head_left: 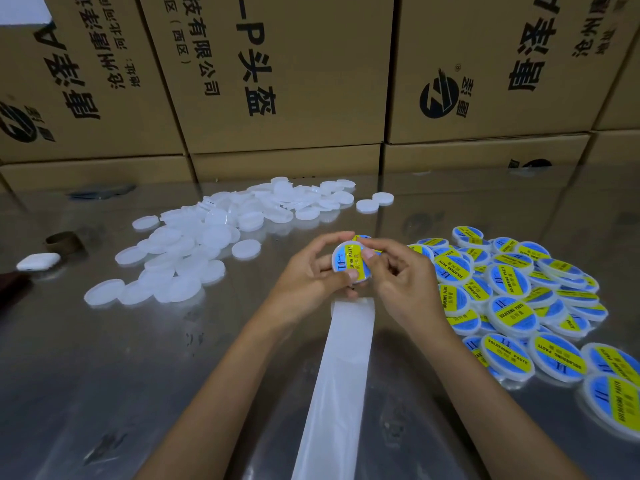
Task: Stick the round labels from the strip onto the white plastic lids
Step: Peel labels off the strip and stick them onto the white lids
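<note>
My left hand (308,271) grips a white plastic lid (349,263) above the middle of the metal table, fingers curled round its rim. A round blue and yellow label covers the lid's top. My right hand (398,275) meets it from the right, thumb pressing on the label and fingertips at the lid's far edge. A second label (363,239) peeks out behind the lid. The bare white backing strip (343,375) runs from under my hands toward me. Plain white lids (194,244) lie heaped at the left, labelled lids (512,296) at the right.
Stacked cardboard boxes (277,81) wall off the back of the table. A small white case (38,261) and a brown tape ring (65,242) sit at the far left. Two loose lids (375,202) lie behind my hands.
</note>
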Available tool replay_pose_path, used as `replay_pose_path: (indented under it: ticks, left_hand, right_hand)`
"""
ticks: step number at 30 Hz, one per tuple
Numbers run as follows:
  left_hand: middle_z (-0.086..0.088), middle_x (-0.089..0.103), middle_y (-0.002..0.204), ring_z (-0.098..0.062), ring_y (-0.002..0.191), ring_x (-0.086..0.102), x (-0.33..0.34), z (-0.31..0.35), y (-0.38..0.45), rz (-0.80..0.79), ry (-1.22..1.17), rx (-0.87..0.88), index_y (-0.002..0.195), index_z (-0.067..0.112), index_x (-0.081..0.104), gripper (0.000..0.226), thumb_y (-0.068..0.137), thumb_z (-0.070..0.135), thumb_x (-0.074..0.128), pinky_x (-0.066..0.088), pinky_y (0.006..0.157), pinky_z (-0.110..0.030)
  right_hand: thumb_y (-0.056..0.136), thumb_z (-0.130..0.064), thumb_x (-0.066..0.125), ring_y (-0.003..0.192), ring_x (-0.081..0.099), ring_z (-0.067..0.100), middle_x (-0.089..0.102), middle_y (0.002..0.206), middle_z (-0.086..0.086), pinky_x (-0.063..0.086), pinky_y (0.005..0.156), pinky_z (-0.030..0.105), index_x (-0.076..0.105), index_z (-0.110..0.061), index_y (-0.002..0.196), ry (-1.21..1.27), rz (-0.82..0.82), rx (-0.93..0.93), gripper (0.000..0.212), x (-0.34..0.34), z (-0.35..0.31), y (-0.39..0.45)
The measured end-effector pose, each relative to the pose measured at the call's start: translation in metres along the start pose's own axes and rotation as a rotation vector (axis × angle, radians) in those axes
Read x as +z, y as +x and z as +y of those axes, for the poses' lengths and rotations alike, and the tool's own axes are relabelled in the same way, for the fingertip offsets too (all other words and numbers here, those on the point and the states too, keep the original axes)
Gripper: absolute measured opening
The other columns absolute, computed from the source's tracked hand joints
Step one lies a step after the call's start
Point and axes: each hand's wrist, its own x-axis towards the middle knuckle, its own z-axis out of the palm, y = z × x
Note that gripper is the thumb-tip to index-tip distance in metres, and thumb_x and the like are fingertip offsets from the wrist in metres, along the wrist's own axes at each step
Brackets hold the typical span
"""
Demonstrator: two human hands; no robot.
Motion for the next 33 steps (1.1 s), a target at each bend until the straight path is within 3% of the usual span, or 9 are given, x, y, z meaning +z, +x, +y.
replay_pose_path:
  ticks: [4, 6, 8, 13, 16, 20, 24, 28, 33]
  left_hand:
    - [-0.016, 0.077, 0.095, -0.032, 0.078, 0.074, -0.001, -0.001, 0.000, 0.076, -0.013, -0.007, 0.117, 0.018, 0.067, 0.041, 0.082, -0.001, 0.077, 0.060, 0.066, -0.034]
    - [-0.016, 0.077, 0.089, -0.031, 0.072, 0.075, -0.002, -0.001, -0.001, 0.128, -0.008, 0.001, 0.111, 0.017, 0.067, 0.035, 0.081, 0.003, 0.080, 0.059, 0.061, -0.032]
    - [-0.016, 0.077, 0.085, -0.030, 0.065, 0.074, -0.002, -0.002, 0.000, 0.164, 0.010, 0.007, 0.107, 0.015, 0.065, 0.031, 0.082, 0.005, 0.079, 0.059, 0.056, -0.031]
    - [-0.016, 0.076, 0.077, -0.027, 0.062, 0.072, -0.003, -0.003, -0.001, 0.258, 0.007, -0.005, 0.103, 0.011, 0.065, 0.020, 0.087, 0.011, 0.077, 0.057, 0.053, -0.031]
    - [-0.015, 0.076, 0.080, -0.028, 0.066, 0.074, -0.001, -0.004, -0.001, 0.276, -0.008, -0.010, 0.103, 0.008, 0.065, 0.014, 0.093, 0.016, 0.071, 0.057, 0.056, -0.027]
    - [-0.001, 0.076, 0.077, -0.011, 0.061, 0.069, 0.001, -0.005, 0.002, 0.274, 0.046, -0.009, 0.104, 0.010, 0.068, 0.011, 0.100, 0.016, 0.059, 0.053, 0.054, -0.020]
    - [-0.010, 0.076, 0.101, -0.016, 0.081, 0.065, -0.001, -0.006, 0.003, 0.181, 0.024, -0.054, 0.119, 0.013, 0.067, 0.022, 0.103, 0.011, 0.053, 0.054, 0.068, -0.022]
    - [-0.003, 0.076, 0.104, -0.008, 0.084, 0.069, 0.001, -0.007, 0.002, 0.116, 0.001, -0.071, 0.125, 0.018, 0.066, 0.034, 0.099, 0.000, 0.051, 0.052, 0.070, -0.016]
    - [-0.005, 0.073, 0.118, -0.019, 0.115, 0.067, -0.001, -0.008, 0.004, 0.108, -0.030, -0.092, 0.133, 0.019, 0.063, 0.043, 0.096, -0.001, 0.052, 0.051, 0.099, -0.029]
  right_hand:
    - [0.098, -0.008, 0.055, 0.083, 0.070, 0.013, 0.074, 0.089, -0.001, 0.054, 0.071, 0.025, 0.073, -0.023, 0.107, 0.038, -0.052, 0.026, 0.025, 0.001, -0.004, -0.001]
    - [0.098, -0.009, 0.056, 0.079, 0.066, 0.019, 0.070, 0.081, 0.006, 0.053, 0.071, 0.028, 0.071, -0.023, 0.113, 0.040, -0.119, 0.031, 0.026, 0.002, -0.007, -0.002]
    - [0.094, -0.012, 0.062, 0.064, 0.048, 0.024, 0.051, 0.069, 0.017, 0.044, 0.064, 0.034, 0.070, -0.024, 0.119, -0.009, -0.180, 0.024, 0.028, 0.002, -0.008, -0.002]
    - [0.077, -0.022, 0.082, 0.058, 0.039, 0.003, 0.039, 0.062, -0.013, 0.035, 0.059, 0.014, 0.065, -0.032, 0.125, -0.035, -0.240, 0.007, 0.052, 0.005, -0.005, -0.007]
    - [0.072, -0.037, 0.084, 0.059, 0.046, 0.003, 0.048, 0.062, -0.022, 0.035, 0.057, 0.011, 0.065, -0.034, 0.123, -0.254, -0.174, -0.098, 0.055, 0.011, -0.007, -0.011]
    - [0.074, -0.045, 0.078, 0.066, 0.047, 0.001, 0.052, 0.072, -0.033, 0.032, 0.056, 0.012, 0.064, -0.037, 0.121, -0.397, -0.120, -0.205, 0.049, 0.012, -0.010, -0.012]
    - [0.076, -0.053, 0.070, 0.085, 0.047, 0.000, 0.048, 0.078, -0.033, 0.036, 0.070, 0.020, 0.061, -0.036, 0.126, -0.500, -0.066, -0.210, 0.054, 0.009, -0.006, -0.011]
    - [0.075, -0.062, 0.056, 0.107, 0.050, 0.011, 0.048, 0.100, -0.019, 0.048, 0.078, 0.031, 0.061, -0.031, 0.130, -0.593, -0.039, -0.191, 0.063, 0.005, -0.004, -0.009]
    - [0.084, -0.039, 0.069, 0.113, 0.052, 0.016, 0.058, 0.118, -0.005, 0.049, 0.090, 0.038, 0.062, -0.024, 0.133, -0.593, -0.074, -0.242, 0.051, 0.005, -0.001, -0.007]
